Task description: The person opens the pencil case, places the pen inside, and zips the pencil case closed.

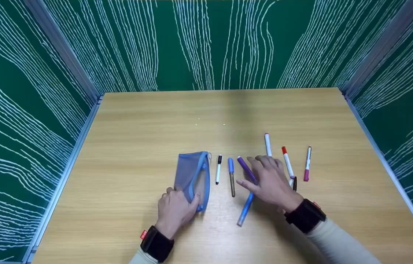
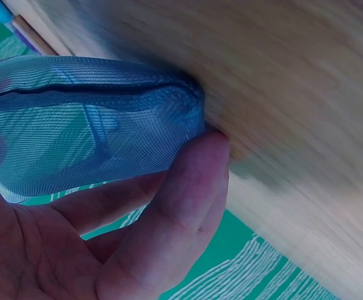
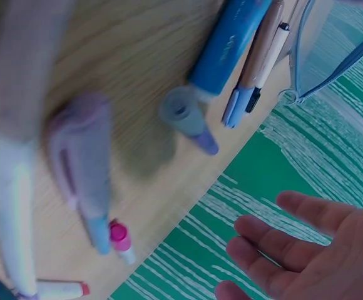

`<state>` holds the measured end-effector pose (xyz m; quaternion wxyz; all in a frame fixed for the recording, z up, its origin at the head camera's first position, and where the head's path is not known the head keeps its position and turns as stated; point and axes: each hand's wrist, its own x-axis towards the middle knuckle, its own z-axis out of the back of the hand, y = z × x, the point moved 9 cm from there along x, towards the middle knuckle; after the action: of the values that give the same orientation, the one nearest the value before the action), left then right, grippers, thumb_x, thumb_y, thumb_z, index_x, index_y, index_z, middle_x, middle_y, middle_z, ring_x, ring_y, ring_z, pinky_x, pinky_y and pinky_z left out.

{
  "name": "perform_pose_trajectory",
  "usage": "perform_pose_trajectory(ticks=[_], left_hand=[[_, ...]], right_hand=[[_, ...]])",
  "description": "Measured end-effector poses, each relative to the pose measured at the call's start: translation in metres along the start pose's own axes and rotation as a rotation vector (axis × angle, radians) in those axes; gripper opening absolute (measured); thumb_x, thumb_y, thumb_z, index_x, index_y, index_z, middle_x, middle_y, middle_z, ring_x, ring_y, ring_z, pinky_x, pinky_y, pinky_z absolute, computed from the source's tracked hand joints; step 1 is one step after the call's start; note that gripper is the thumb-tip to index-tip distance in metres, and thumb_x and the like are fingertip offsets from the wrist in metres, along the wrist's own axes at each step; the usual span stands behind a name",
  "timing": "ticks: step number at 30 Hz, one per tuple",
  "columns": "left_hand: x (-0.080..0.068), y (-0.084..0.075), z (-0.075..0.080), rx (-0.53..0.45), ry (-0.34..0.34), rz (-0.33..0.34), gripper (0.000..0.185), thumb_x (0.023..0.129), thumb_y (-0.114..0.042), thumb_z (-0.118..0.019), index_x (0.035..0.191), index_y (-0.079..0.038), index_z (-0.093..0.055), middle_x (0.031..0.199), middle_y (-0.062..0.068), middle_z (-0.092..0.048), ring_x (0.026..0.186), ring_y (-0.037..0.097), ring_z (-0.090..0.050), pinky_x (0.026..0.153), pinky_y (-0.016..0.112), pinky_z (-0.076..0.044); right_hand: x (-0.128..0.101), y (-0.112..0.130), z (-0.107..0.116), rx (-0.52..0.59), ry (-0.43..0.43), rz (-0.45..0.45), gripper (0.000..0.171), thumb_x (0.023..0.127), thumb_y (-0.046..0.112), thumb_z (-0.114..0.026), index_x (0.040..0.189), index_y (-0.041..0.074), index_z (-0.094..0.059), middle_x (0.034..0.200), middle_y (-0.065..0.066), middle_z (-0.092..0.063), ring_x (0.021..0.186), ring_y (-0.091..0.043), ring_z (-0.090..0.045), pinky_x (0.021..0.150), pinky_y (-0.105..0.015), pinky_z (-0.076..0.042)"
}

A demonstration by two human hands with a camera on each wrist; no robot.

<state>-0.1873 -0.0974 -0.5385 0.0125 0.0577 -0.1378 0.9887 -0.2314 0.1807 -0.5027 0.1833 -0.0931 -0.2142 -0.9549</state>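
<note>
My left hand grips the near end of a blue mesh zip pouch, thumb on the near corner. The pouch lies on the table with its zipped side gaping. In the left wrist view the thumb presses at the corner of the mesh pouch. My right hand hovers palm down over scattered pens, fingers spread, holding nothing. Close by its thumb are a purple marker and a blue marker. A white marker sticks out beyond the fingertips, its lower part hidden.
Between pouch and right hand lie a black-capped white marker and a brown pen with blue cap. Right of the hand are a red-capped marker and a white-and-magenta marker. Green walls with white lines border the wooden table.
</note>
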Motion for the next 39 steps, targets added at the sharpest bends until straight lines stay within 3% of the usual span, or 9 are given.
perform_pose_trajectory(ticks=[10, 16, 20, 24, 31, 34, 39], left_hand=[[0.0, 0.0, -0.002, 0.0, 0.028, 0.012, 0.076, 0.094, -0.064, -0.052, 0.106, 0.011, -0.064, 0.079, 0.017, -0.059, 0.069, 0.03, -0.062, 0.061, 0.044, -0.052], [0.0, 0.002, -0.004, 0.0, 0.049, 0.028, 0.078, 0.095, -0.065, -0.051, 0.107, 0.011, -0.064, 0.08, 0.016, -0.058, 0.068, 0.029, -0.06, 0.062, 0.044, -0.052], [0.001, 0.002, -0.004, -0.001, 0.039, 0.023, 0.077, 0.094, -0.065, -0.052, 0.105, 0.01, -0.065, 0.079, 0.016, -0.058, 0.068, 0.029, -0.061, 0.061, 0.043, -0.052], [0.001, 0.002, -0.004, -0.002, 0.035, 0.019, 0.073, 0.094, -0.065, -0.052, 0.099, 0.007, -0.065, 0.078, 0.015, -0.058, 0.067, 0.029, -0.06, 0.06, 0.043, -0.052], [0.0, 0.003, -0.003, -0.001, 0.033, 0.024, 0.073, 0.093, -0.065, -0.053, 0.092, 0.006, -0.066, 0.079, 0.016, -0.058, 0.068, 0.031, -0.062, 0.06, 0.045, -0.053], [0.0, 0.002, -0.002, 0.002, 0.031, 0.023, 0.073, 0.093, -0.065, -0.053, 0.092, 0.007, -0.067, 0.079, 0.017, -0.059, 0.069, 0.032, -0.063, 0.061, 0.045, -0.053], [0.001, 0.001, -0.003, 0.008, 0.04, 0.026, 0.075, 0.093, -0.065, -0.051, 0.098, 0.008, -0.067, 0.081, 0.017, -0.06, 0.071, 0.032, -0.064, 0.063, 0.045, -0.053]], right_hand=[[0.016, 0.02, -0.01, -0.031, -0.018, 0.028, 0.07, 0.09, 0.052, -0.074, 0.135, 0.001, -0.063, 0.118, -0.019, -0.068, 0.113, -0.038, -0.059, 0.101, -0.056, -0.039], [0.026, 0.034, -0.021, -0.071, -0.022, 0.062, 0.05, 0.089, 0.047, -0.076, 0.106, 0.0, -0.073, 0.098, -0.013, -0.071, 0.092, -0.033, -0.063, 0.082, -0.048, -0.045], [0.032, 0.04, -0.03, -0.056, 0.02, 0.056, 0.036, 0.09, 0.041, -0.077, 0.084, 0.006, -0.068, 0.079, -0.006, -0.063, 0.077, -0.028, -0.058, 0.073, -0.044, -0.047], [0.039, 0.043, -0.037, -0.051, 0.057, 0.025, 0.036, 0.09, 0.039, -0.078, 0.074, 0.01, -0.064, 0.071, -0.002, -0.054, 0.07, -0.024, -0.053, 0.071, -0.043, -0.047], [0.049, 0.058, -0.044, -0.056, 0.031, 0.085, 0.04, 0.089, 0.033, -0.079, 0.063, 0.011, -0.058, 0.062, -0.003, -0.055, 0.061, -0.026, -0.057, 0.063, -0.046, -0.048], [0.055, 0.062, -0.048, -0.075, 0.037, 0.07, 0.044, 0.089, 0.033, -0.079, 0.059, 0.014, -0.053, 0.057, -0.001, -0.053, 0.057, -0.027, -0.057, 0.059, -0.046, -0.047], [0.064, 0.063, -0.056, -0.154, 0.084, -0.002, 0.045, 0.09, 0.037, -0.077, 0.059, 0.015, -0.052, 0.063, -0.008, -0.063, 0.064, -0.033, -0.065, 0.07, -0.049, -0.048]])
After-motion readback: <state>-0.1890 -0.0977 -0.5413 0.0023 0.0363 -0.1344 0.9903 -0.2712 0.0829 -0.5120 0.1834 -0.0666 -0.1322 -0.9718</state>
